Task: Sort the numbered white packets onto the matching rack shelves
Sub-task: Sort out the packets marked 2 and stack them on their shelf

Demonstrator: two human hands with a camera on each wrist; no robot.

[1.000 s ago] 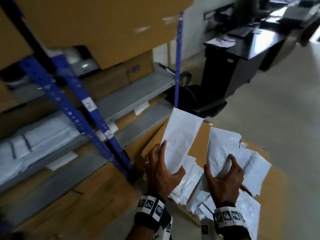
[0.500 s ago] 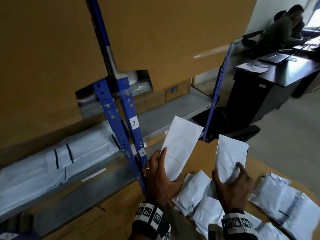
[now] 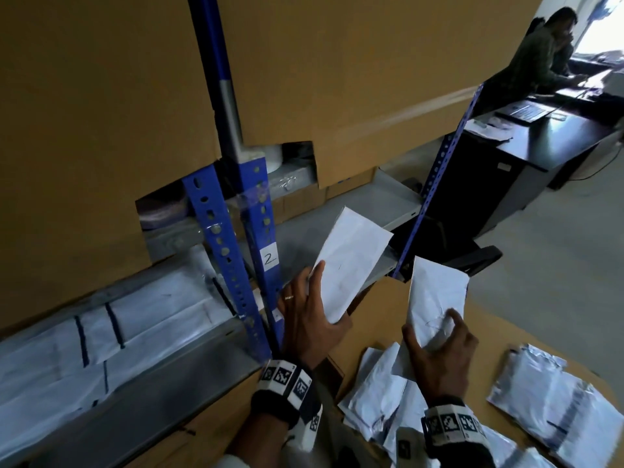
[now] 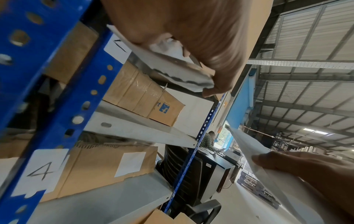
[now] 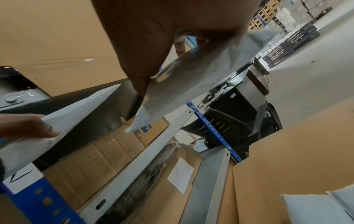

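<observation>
My left hand grips a white packet by its lower end and holds it tilted in front of the blue rack upright, beside the label "2". My right hand pinches a second, crumpled white packet with a pen mark, held above the pile of packets on the cardboard box. In the left wrist view the gripped packet lies under the palm, and a label "4" shows on the upright. The right wrist view shows its packet.
White packets lie on the lower left shelf. The grey shelf right of the upright carries brown boxes. More packets lie at the box's right. A black chair, a dark desk and a seated person stand beyond.
The view has swung up towards the rack. My right hand has lifted one packet out of the pile. The left hand has kept its packet and carried it up beside the label "2".
</observation>
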